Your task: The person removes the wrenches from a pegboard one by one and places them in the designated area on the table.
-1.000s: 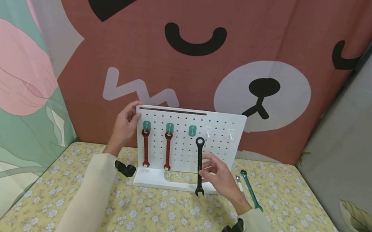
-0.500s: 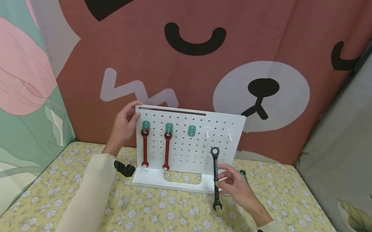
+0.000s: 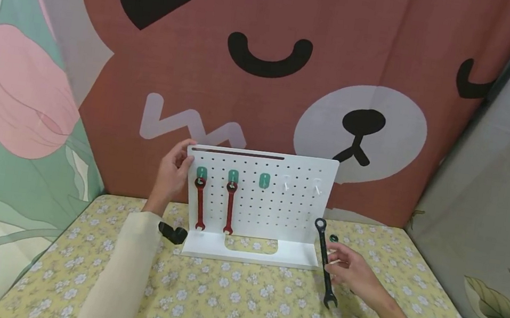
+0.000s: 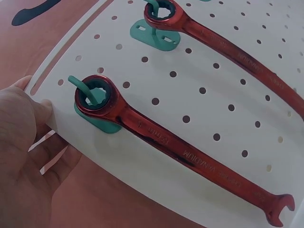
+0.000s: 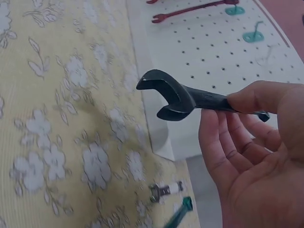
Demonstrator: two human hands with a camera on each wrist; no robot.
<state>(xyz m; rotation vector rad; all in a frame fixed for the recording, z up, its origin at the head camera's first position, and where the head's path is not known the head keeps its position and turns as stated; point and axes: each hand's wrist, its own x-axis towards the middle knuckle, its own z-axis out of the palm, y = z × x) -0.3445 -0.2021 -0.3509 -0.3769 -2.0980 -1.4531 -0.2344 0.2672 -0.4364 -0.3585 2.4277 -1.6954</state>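
Observation:
My left hand [image 3: 172, 172] pinches the upper left edge of a white pegboard [image 3: 248, 206], thumb in front and fingers behind. Two red combination wrenches hang by their ring ends on green hooks; the left wrench [image 4: 166, 142] and the right wrench [image 4: 232, 52] both show in the left wrist view. My right hand [image 3: 358, 274] pinches a black combination wrench [image 3: 326, 262] at mid-handle, just right of the pegboard's base. Its ring end points up and its open end [image 5: 171, 97] tilts down, above the tablecloth.
A bare green hook [image 3: 264, 180] and two clear hooks, one [image 3: 286, 183] beside the other [image 3: 317, 188], continue the row. A green wrench [image 5: 178, 213] and a small silver wrench [image 5: 166, 189] lie right of the pegboard on the flowered tablecloth [image 3: 226, 305].
My right hand has carried the black wrench right and down, from in front of the pegboard to beyond its right side. My left hand stays at the pegboard's edge.

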